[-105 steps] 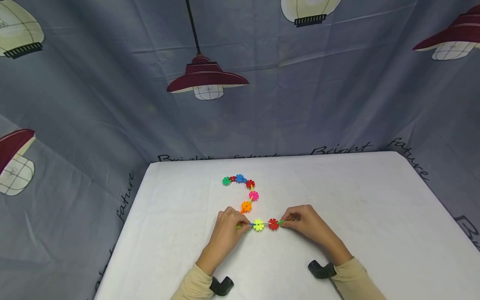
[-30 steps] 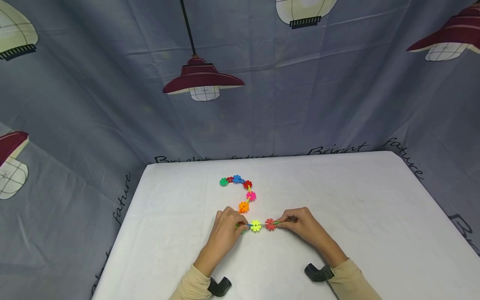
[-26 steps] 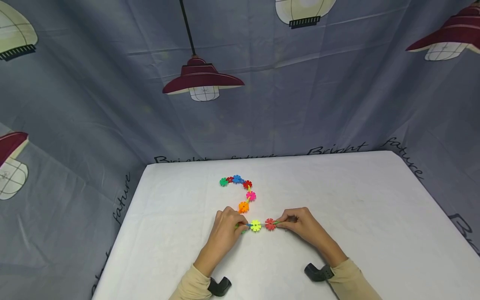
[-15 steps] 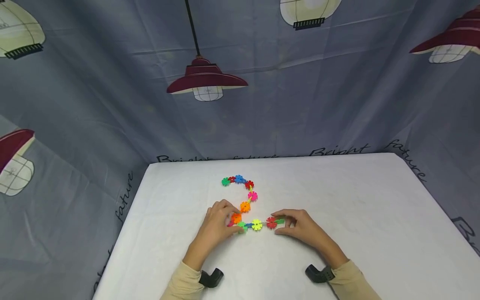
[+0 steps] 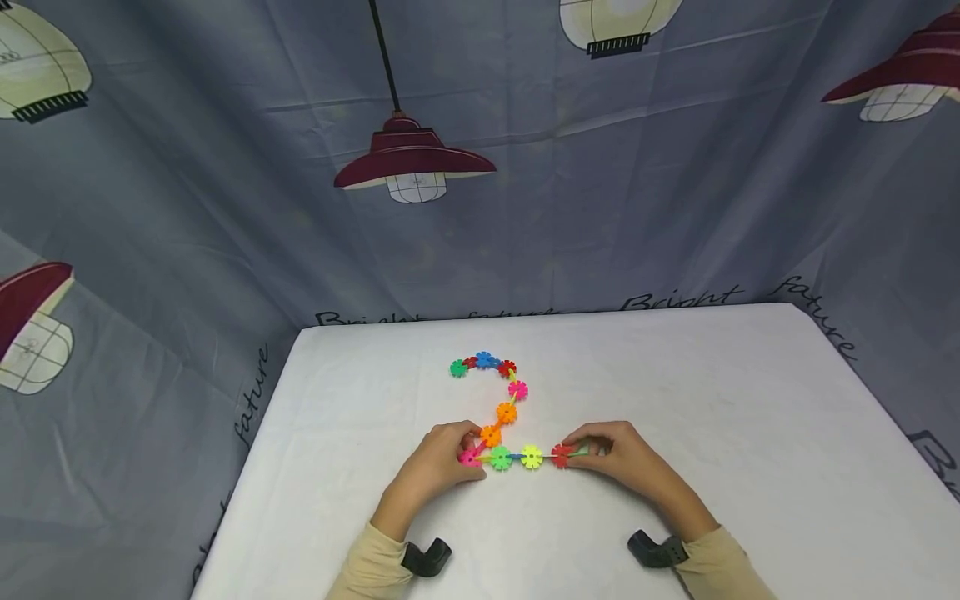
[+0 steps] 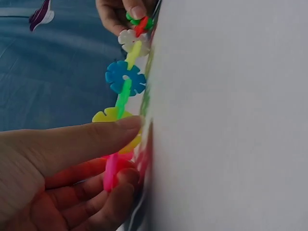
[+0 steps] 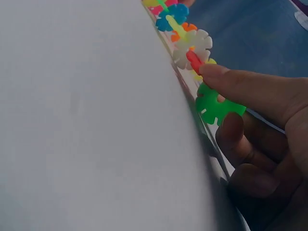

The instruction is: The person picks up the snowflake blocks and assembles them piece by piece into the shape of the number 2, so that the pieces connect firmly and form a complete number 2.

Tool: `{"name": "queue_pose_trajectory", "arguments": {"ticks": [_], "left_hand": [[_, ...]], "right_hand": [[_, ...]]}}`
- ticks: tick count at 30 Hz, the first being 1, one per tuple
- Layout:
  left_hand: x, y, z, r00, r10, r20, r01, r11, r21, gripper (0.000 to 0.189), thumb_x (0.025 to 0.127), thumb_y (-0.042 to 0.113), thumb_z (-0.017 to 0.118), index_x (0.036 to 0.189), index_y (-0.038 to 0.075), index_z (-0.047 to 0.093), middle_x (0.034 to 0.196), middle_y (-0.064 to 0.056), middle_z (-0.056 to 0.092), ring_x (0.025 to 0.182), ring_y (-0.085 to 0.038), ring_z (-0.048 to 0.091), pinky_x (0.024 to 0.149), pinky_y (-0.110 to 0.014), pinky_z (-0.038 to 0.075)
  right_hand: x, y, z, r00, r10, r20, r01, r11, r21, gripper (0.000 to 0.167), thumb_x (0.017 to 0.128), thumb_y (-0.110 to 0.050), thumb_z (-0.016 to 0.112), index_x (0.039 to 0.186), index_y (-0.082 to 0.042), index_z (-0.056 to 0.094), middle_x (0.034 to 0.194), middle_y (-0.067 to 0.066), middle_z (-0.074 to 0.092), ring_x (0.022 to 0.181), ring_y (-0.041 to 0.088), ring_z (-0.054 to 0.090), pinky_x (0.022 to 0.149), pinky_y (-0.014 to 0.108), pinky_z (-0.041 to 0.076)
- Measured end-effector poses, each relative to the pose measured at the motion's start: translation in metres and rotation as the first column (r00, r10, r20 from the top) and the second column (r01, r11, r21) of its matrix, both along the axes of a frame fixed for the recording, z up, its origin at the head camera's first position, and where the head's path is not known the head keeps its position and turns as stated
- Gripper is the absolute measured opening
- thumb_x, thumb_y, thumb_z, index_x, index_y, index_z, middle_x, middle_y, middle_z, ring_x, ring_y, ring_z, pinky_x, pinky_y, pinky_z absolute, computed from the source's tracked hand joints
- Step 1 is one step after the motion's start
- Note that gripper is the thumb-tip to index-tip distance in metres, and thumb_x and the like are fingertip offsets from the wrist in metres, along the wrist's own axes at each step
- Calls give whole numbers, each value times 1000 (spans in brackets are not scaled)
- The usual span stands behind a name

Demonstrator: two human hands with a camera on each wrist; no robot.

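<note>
A chain of interlocking flower-shaped plastic discs lies on the white table, bent like a figure 2. At its lower left corner my left hand holds the pink disc. In the left wrist view its thumb lies over a yellow disc, with the fingers curled behind the pink one. My right hand grips the lower right end, by the red disc. The right wrist view shows the thumb at a thin red edge and the fingertips on the green disc.
The chain's upper end curves left to a green disc near the back of the white table. A grey curtain printed with lamps hangs behind. Black mounts sit at both wrists, the left mount and the right mount.
My left hand has released the blue link, opened and moved left to the pink corner disc. The right hand loosened, then closed again at the red end. The chain has shifted slightly right.
</note>
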State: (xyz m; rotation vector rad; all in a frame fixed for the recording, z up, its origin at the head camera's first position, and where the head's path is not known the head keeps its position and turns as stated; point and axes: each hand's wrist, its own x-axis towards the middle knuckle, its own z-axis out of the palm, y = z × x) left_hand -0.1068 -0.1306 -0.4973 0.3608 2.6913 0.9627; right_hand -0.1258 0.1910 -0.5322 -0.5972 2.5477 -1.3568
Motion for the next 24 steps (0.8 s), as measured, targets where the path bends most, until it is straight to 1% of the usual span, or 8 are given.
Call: {"name": "queue_pose_trajectory", "arguments": {"ticks": [3,6,10,12,18,21,24], "left_hand": [[1,9,-4,1000,-4,6,3,1000,19,53,78,20,91,124,4,70,86,4,60,80,-11,52,71,-25,45],[4,17,-6,1000,-14,8,14,999,41,53,78,20,91,124,4,70,85,5,60,78,-9,52,69,-22,45],[8,24,-7,1000,-12,14,11,998,65,53,77,20,92,123,5,71,84,5,61,76,-7,51,69,-21,46],[9,27,-8,1000,-6,15,5,997,73,53,77,21,92,123,5,71,83,6,60,74,-7,50,68,-21,45],[11,32,-8,1000,3,11,-4,996,90,53,76,23,92,123,7,72,80,6,59,74,-7,49,68,-22,42],[11,33,-8,1000,8,6,-9,995,98,52,77,22,92,122,7,72,83,6,61,74,-6,49,67,-21,43],[11,32,-9,1000,7,2,-8,995,100,51,77,20,92,122,7,72,87,6,65,73,-6,50,67,-20,43]], "right_hand": [[4,12,0,1000,-15,10,15,1000,2,24,81,-29,89,103,-25,80,89,-8,75,66,3,55,59,22,48],[10,21,2,999,-29,34,29,1000,13,24,81,-29,88,103,-23,80,89,-7,74,65,3,55,59,22,48],[16,31,4,997,-37,75,35,999,26,24,83,-30,87,105,-21,80,93,-6,76,65,3,55,59,23,49],[19,35,5,996,-40,79,39,999,25,24,84,-31,86,105,-21,80,94,-5,76,65,3,55,59,23,49],[24,42,7,996,-40,78,40,999,-3,23,85,-28,85,106,-20,79,96,-2,77,65,2,56,58,23,49],[25,42,7,995,-30,91,32,999,-16,23,86,-27,84,107,-19,79,101,0,78,66,3,58,59,23,51],[25,42,7,995,-34,94,34,999,-3,22,87,-28,83,107,-20,79,103,0,79,68,3,58,60,23,51]]}}
